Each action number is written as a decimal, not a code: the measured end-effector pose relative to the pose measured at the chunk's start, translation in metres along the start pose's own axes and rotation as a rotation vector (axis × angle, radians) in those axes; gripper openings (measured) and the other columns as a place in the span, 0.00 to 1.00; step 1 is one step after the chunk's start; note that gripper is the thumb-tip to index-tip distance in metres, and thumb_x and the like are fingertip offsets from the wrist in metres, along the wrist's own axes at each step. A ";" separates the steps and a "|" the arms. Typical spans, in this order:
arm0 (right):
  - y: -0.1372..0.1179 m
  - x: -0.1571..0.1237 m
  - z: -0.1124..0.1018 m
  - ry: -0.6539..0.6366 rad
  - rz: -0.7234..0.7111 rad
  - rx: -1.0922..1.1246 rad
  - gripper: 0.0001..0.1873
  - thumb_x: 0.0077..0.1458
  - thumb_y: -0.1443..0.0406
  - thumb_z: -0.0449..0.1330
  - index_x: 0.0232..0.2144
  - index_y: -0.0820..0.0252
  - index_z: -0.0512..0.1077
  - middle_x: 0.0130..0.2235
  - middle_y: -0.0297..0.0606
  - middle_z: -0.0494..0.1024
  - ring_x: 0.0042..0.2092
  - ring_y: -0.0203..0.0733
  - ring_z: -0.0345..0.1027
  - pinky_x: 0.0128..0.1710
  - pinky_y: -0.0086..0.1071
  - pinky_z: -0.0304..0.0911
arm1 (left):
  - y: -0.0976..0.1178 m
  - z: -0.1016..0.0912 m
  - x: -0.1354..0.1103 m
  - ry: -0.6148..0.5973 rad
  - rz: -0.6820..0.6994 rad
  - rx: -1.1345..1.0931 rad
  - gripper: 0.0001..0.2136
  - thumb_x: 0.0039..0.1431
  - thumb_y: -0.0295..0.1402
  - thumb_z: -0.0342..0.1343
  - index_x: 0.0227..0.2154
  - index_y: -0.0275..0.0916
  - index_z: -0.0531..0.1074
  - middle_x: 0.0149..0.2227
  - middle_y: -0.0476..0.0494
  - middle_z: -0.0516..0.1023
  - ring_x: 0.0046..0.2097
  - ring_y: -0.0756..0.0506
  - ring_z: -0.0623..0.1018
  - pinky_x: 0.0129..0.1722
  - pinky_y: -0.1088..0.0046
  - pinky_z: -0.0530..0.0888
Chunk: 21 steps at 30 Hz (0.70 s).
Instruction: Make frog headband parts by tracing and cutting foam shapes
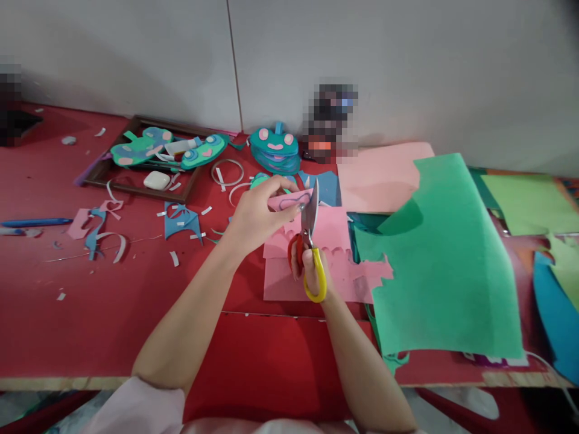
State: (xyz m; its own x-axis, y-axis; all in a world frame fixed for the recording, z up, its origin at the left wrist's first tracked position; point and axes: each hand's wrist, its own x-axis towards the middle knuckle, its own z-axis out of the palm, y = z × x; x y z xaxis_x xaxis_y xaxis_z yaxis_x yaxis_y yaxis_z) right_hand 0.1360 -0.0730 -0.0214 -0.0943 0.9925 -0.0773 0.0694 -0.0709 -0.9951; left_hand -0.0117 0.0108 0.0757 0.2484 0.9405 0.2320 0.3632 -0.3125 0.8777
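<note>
1 pink piece (289,200) pinched in left hand (257,214) fingers | right hand (311,263) fingers grip scissors (311,218)

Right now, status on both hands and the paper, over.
Left hand pinching small pink piece. Right hand gripping scissors, blades at its edge. Pink sheet beneath, green sheet to the right, clear of the cut.
</note>
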 end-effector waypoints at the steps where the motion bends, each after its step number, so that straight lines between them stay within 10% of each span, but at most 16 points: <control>1: 0.000 0.000 0.000 0.001 -0.001 -0.001 0.31 0.54 0.38 0.44 0.19 0.56 0.60 0.16 0.31 0.62 0.19 0.32 0.55 0.16 0.27 0.51 | 0.000 0.000 0.000 0.017 -0.001 -0.009 0.08 0.53 0.33 0.58 0.37 0.41 0.72 0.38 0.50 0.77 0.39 0.49 0.76 0.37 0.73 0.72; 21: -0.004 0.000 0.002 0.023 0.003 0.030 0.28 0.55 0.39 0.46 0.23 0.56 0.62 0.15 0.28 0.60 0.16 0.31 0.53 0.15 0.28 0.47 | 0.001 0.001 0.002 -0.001 -0.095 -0.076 0.02 0.53 0.30 0.55 0.31 0.40 0.72 0.26 0.52 0.76 0.29 0.51 0.77 0.29 0.77 0.72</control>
State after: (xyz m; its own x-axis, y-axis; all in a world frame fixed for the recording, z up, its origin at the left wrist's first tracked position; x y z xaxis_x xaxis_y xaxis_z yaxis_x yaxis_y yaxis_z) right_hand 0.1341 -0.0732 -0.0179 -0.0715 0.9943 -0.0792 0.0403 -0.0765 -0.9963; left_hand -0.0099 0.0117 0.0764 0.2166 0.9653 0.1458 0.3162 -0.2106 0.9250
